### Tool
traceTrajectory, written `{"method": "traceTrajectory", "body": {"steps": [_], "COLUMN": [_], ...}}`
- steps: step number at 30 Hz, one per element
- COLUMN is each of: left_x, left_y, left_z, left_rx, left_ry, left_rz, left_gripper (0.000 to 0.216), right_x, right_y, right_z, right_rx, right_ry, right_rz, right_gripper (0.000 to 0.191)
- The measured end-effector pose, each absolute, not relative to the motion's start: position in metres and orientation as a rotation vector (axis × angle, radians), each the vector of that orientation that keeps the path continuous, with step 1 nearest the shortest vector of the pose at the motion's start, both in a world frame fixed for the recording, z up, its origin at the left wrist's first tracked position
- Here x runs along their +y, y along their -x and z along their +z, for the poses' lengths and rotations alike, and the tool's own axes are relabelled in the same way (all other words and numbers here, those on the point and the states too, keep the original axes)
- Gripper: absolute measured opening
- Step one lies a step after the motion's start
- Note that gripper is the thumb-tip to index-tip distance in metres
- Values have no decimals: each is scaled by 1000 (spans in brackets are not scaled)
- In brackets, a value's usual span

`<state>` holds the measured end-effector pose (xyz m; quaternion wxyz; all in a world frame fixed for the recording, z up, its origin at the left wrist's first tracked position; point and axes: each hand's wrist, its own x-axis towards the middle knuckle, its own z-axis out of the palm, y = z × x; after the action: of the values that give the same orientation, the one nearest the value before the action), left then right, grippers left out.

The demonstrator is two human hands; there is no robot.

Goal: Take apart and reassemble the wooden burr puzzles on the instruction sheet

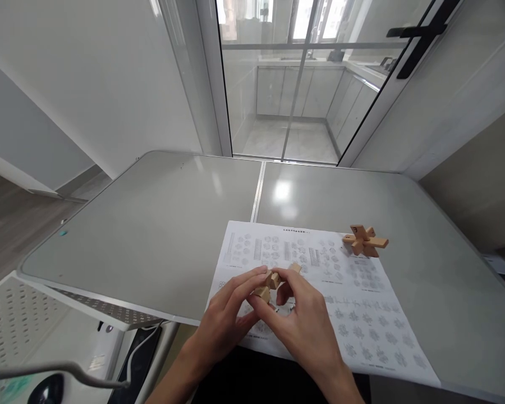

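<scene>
My left hand (231,306) and my right hand (305,314) meet over a printed instruction sheet (278,336). Between their fingertips is a small cluster of light wooden puzzle pieces (261,293), partly hidden by the fingers. Both hands are closed on it. Another light wooden piece (295,267) shows just beyond my right hand's fingers; whether it joins the cluster I cannot tell. At the sheet's upper right edge stands a darker, orange-brown wooden burr puzzle (365,241), its bars crossing in a star shape, with no hand touching it.
The sheet lies on a grey folding table (151,224) with a metal seam (258,191) across its middle. Beyond the far edge is a glass door (273,101) with a black handle (421,33). At lower left, below the table, are a white perforated panel (17,314) and a grey cable (67,367).
</scene>
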<state>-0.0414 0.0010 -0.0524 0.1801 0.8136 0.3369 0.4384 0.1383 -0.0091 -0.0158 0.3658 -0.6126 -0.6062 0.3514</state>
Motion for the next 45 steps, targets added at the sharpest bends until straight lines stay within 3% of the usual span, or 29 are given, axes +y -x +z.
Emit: {"method": "traceTrajectory", "body": {"steps": [5, 13, 20, 45], "left_x": [-2, -15, -8, -7], "left_y": [41, 31, 32, 31], "left_z": [-53, -52, -45, -50], "left_rx": [902, 990, 834, 709], "left_ry": [-2249, -1691, -1257, -1149], "left_rz": [1165, 1212, 1200, 1169], "left_gripper": [69, 86, 92, 85], "right_x": [-9, -6, -2, -7], "right_y": [-138, -148, -161, -147], "right_z": [-5, -8, -14, -17], "right_rx": [-1575, -1640, -1496, -1271], "right_ry": [1644, 1521, 1298, 1237], "right_rz": [841, 1014, 1280, 1334], "right_gripper": [26, 39, 32, 43]}}
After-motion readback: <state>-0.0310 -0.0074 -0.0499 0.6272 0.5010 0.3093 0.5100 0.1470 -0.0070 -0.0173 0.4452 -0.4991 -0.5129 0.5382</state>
